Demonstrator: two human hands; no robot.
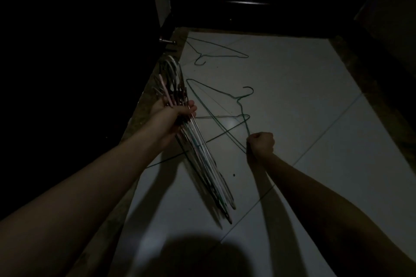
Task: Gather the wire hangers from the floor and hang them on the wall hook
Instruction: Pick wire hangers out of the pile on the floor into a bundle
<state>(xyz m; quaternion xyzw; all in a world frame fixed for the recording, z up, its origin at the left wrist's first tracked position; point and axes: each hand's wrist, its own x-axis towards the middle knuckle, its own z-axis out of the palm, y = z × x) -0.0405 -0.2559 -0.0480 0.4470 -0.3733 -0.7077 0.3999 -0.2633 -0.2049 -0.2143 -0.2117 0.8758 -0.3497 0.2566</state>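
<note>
Left hand (177, 112) grips the gathered hanger bundle (198, 148), right hand (261, 145) fists, fingers curled round a green hanger (242, 105) off the floor (292, 87) — lift it clear, it's crossing others.

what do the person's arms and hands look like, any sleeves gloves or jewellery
Both forearms are bare as far as the frame shows, with no sleeves in view. The left hand and right hand wear no gloves. No watch, ring or bracelet shows in the dim light.

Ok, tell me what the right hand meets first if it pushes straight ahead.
Likely the green hanger whose wire the right hand already grips; beyond it, bare floor tile. Depth is unclear.
</note>
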